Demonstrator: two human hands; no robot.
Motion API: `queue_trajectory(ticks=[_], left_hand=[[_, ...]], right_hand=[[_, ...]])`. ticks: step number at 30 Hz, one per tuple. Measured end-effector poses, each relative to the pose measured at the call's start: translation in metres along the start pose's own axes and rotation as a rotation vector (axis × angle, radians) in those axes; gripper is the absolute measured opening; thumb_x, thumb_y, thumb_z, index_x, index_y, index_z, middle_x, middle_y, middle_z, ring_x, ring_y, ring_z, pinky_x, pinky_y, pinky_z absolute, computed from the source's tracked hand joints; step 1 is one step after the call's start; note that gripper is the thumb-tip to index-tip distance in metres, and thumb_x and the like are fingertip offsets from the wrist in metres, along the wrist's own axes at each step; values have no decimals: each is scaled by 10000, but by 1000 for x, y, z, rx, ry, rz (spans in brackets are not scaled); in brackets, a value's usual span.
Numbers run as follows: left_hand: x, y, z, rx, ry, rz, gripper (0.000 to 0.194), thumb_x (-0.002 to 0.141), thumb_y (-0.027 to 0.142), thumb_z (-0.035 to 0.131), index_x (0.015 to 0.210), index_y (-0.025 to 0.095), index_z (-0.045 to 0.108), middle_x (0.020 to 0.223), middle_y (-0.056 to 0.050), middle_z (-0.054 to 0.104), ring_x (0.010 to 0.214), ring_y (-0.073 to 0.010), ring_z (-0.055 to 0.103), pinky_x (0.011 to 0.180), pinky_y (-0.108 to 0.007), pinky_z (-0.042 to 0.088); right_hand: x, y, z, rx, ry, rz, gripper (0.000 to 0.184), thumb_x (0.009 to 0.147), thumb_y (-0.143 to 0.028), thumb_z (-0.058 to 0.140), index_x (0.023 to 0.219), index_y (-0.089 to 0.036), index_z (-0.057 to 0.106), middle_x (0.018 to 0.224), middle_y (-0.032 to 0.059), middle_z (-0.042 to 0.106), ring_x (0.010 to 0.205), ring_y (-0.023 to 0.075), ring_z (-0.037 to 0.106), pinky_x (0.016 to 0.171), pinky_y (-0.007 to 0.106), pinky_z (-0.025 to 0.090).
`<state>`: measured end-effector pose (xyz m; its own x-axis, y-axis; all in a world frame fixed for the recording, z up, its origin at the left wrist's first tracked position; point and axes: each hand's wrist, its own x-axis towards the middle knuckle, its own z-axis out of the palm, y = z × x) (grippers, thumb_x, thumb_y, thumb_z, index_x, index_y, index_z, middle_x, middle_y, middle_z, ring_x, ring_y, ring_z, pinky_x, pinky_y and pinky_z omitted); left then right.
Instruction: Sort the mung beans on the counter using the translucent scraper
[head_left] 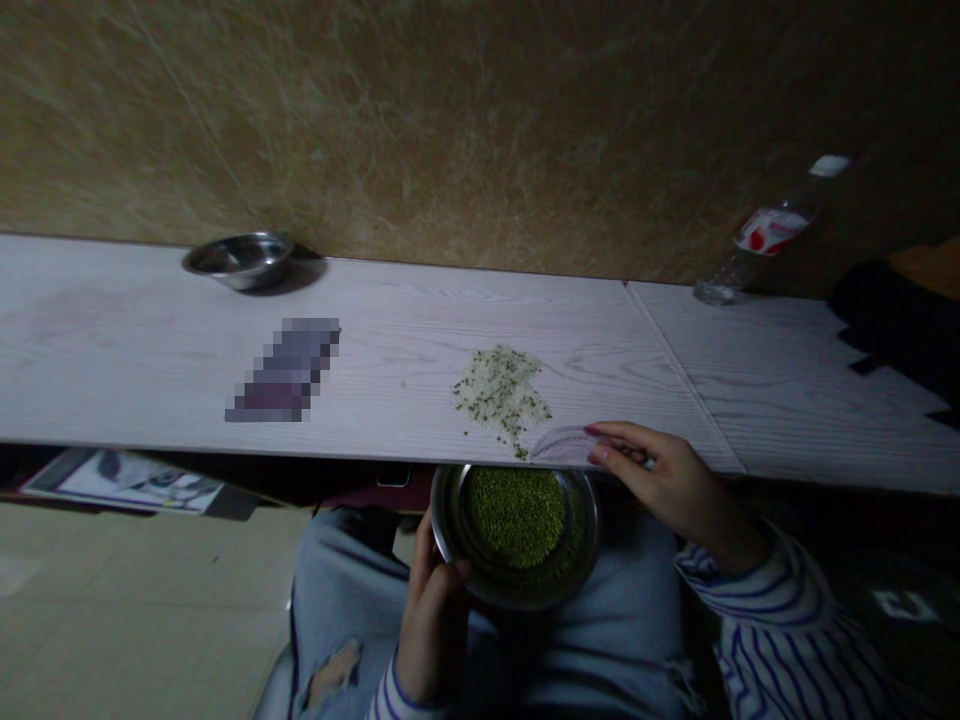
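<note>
Holds stainless-steel bowl (584, 535) at lap height in left hand (441, 605), with thumb laid over near-left rim and fingers wrapped around the outside, partly hidden; probably steadies it this way. Sits tucked against the front edge of the wood-grain tabletop (390, 400), directly below loose pile (499, 385), likely so that little gap remains for stray grains. Contains mung beans (517, 515), spread over the bottom.

Pinches clear plastic piece (562, 443) at its right end between thumb and forefinger of right hand (667, 475), with remaining fingers curled behind. Looks thin and curved; seems held by one end to leave the rest free along the tabletop. Note pile just beyond: white grains, probably rice, mixed with green bits.

At back left, against wall: second steel bowl (238, 262), tilted; cannot tell contents.
</note>
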<state>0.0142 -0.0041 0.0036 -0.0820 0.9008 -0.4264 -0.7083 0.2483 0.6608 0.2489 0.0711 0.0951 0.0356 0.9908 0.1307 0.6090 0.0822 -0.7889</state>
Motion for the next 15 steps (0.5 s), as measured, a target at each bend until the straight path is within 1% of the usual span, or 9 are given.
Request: queue_trajectory(ticks=[5, 10, 15], left_hand=[[-1, 0, -1, 23, -2, 20, 648, 707, 239, 704, 1345, 320, 629, 1303, -44, 686, 1373, -333, 452, 1078, -424, 405], [1, 1, -3, 9, 11, 8, 627, 699, 226, 715, 1318, 300, 649, 1305, -49, 685, 1373, -336, 455, 1098, -433, 387], [1, 2, -3, -3, 2, -2, 648, 685, 228, 724, 1324, 297, 646, 1292, -56, 693, 1355, -347, 477, 1077, -436, 415]], right_hand=[[1, 2, 2, 1, 3, 5, 320, 807, -346, 655, 1030, -158, 789, 887, 86, 798, 801, 221, 742, 785, 347, 620], [6, 0, 2, 19, 29, 6, 305, 788, -322, 656, 1009, -161, 791, 879, 79, 800, 785, 217, 738, 763, 338, 620], [7, -3, 2, 17, 36, 5, 301, 784, -314, 658, 1003, -155, 790, 870, 81, 799, 771, 215, 736, 745, 334, 622]])
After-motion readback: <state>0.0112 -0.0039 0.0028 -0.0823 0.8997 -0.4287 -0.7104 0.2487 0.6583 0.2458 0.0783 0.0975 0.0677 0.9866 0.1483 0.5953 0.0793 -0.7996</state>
